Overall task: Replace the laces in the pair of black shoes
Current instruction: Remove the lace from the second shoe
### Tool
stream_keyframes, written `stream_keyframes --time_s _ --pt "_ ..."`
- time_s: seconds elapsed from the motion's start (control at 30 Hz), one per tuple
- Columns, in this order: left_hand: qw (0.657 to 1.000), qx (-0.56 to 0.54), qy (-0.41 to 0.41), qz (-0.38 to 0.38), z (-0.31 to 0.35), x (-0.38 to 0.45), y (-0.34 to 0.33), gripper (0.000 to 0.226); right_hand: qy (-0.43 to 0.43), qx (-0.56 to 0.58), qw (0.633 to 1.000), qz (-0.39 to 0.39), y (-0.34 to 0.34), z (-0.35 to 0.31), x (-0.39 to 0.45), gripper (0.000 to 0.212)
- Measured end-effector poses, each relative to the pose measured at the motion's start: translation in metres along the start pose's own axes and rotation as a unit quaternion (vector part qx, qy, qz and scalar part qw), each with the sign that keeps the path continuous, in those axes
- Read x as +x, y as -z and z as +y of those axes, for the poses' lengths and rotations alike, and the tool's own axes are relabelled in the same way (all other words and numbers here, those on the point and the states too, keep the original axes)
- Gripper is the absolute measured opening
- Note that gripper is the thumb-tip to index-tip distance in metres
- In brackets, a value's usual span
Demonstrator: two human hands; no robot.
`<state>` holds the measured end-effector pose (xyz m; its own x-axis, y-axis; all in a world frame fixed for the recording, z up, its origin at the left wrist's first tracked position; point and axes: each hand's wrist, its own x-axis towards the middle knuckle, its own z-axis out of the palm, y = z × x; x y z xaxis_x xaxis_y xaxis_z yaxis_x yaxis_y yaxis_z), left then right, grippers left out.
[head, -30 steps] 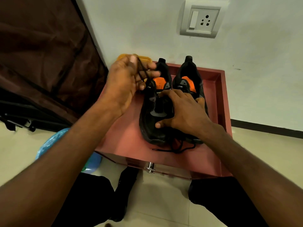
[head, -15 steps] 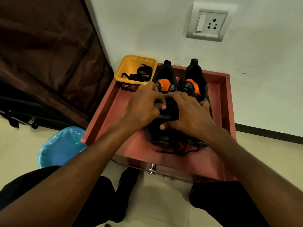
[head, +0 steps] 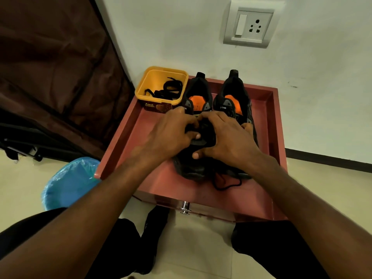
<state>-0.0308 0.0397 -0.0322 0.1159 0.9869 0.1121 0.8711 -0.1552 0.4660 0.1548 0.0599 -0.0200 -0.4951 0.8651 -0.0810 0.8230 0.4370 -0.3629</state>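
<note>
Both hands (head: pixel 171 135) (head: pixel 227 137) gripping left shoe (head: pixel 198 101) on red tray (head: pixel 278 137).

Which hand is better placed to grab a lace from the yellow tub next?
Left, probably. The left hand works at the left shoe, on the same side as the yellow tub holding black laces. The right hand would have to cross over.

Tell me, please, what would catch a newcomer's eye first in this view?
Most striking is the pair of black shoes with orange insoles, standing side by side on the red tray, with the left hand and right hand meeting over the left one's tongue area. At the tray's far left corner sits a yellow tub holding a coiled black lace, and a white wall socket hangs above.
</note>
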Motion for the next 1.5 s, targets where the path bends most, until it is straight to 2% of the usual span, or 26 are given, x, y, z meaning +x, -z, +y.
stream_keyframes --time_s 0.17,0.23,0.27,0.3,0.37,0.4,0.43,0.47,0.5,0.53,0.57,0.6,0.63,0.73,0.8,0.87,0.97,1.07,1.13,1.17,1.23,1.3,1.33,1.43,1.5 --pt "0.996 -0.058 0.053 0.035 0.002 0.002 -0.001 0.005 -0.004 0.004 1.0 0.001 0.001 0.0 0.0 0.106" --pt "0.981 -0.15 0.095 0.073 0.005 0.004 0.007 0.011 -0.004 0.007 1.0 0.003 0.001 0.0 -0.001 0.107" --pt "0.962 -0.227 0.112 0.105 0.007 0.006 0.013 0.012 -0.004 0.008 1.0 0.003 0.002 0.001 -0.002 0.106" --pt "0.927 -0.325 0.124 0.144 0.009 0.008 0.022 0.015 -0.004 0.009 1.0 0.002 0.002 0.001 -0.002 0.105" --pt "0.804 -0.541 0.146 0.199 0.011 0.012 0.042 0.022 -0.003 0.01 1.0 0.0 0.003 0.001 -0.002 0.103" --pt "0.753 -0.61 0.149 0.199 0.011 0.013 0.05 0.025 -0.003 0.011 1.0 0.001 0.004 0.001 -0.002 0.102" --pt "0.74 -0.626 0.157 0.187 0.01 0.013 0.052 0.025 -0.003 0.011 1.0 0.001 0.004 0.0 -0.002 0.102" --pt "0.767 -0.596 0.169 0.169 0.01 0.013 0.051 0.024 -0.004 0.012 1.0 0.001 0.004 0.0 -0.002 0.102" --pt "0.827 -0.515 0.173 0.144 0.009 0.013 0.047 0.02 -0.004 0.012 1.0 0.001 0.004 0.0 -0.002 0.103" --pt "0.895 -0.403 0.154 0.111 0.007 0.012 0.038 0.015 -0.005 0.011 1.0 0.002 0.004 -0.001 -0.001 0.103" --pt "0.948 -0.287 0.115 0.077 0.005 0.01 0.028 0.01 -0.006 0.01 1.0 0.001 0.003 -0.001 -0.001 0.105" --pt "0.978 -0.188 0.073 0.046 0.003 0.007 0.018 0.008 -0.007 0.01 1.0 0.0 0.003 -0.001 -0.001 0.107" --pt "0.992 -0.117 0.043 0.022 0.001 0.004 0.009 0.01 -0.009 0.011 1.0 -0.001 0.002 -0.001 0.0 0.107" --pt "0.999 -0.047 0.016 0.007 0.0 -0.001 -0.006 0.02 -0.006 0.018 1.0 0.0 0.001 0.0 -0.001 0.104" --pt "0.997 -0.059 0.03 0.026 0.002 -0.001 -0.007 0.012 -0.005 0.018 1.0 0.003 0.0 0.0 -0.002 0.101" --pt "0.989 -0.115 0.083 0.038 0.003 0.0 -0.007 0.005 -0.005 0.013 1.0 0.01 0.0 0.001 -0.002 0.1" --pt "0.961 -0.213 0.173 0.042 0.009 0.0 -0.005 0.016 -0.009 0.018 1.0 0.01 0.002 0.002 -0.003 0.099" --pt "0.906 -0.34 0.245 0.055 0.009 0.003 0.012 0.018 -0.013 0.029 0.999 0.007 0.004 0.002 -0.004 0.097" --pt "0.89 -0.363 0.271 0.058 0.004 0.004 0.027 0.016 -0.012 0.032 0.999 0.002 0.005 0.001 -0.004 0.097" --pt "0.9 -0.331 0.277 0.054 -0.001 0.003 0.033 0.015 -0.011 0.032 0.999 -0.003 0.005 0.0 -0.003 0.096" --pt "0.944 -0.146 0.294 0.009 -0.008 -0.002 0.041 0.015 -0.008 0.036 0.999 -0.02 0.008 -0.001 -0.002 0.094" --pt "0.954 0.033 0.297 -0.027 -0.009 -0.008 0.042 0.007 -0.01 0.048 0.998 -0.031 0.009 -0.002 0.001 0.083" --pt "0.953 0.069 0.293 -0.037 -0.009 -0.01 0.042 0.008 -0.012 0.053 0.998 -0.025 0.009 -0.002 0.003 0.074" --pt "0.963 0.062 0.258 -0.055 -0.014 -0.011 0.044 0.016 -0.034 0.069 0.997 0.021 0.008 -0.005 0.006 0.045" --pt "0.981 0.01 0.176 -0.081 -0.023 -0.01 0.043 0.042 -0.044 0.06 0.996 0.055 0.009 -0.008 0.006 0.032"
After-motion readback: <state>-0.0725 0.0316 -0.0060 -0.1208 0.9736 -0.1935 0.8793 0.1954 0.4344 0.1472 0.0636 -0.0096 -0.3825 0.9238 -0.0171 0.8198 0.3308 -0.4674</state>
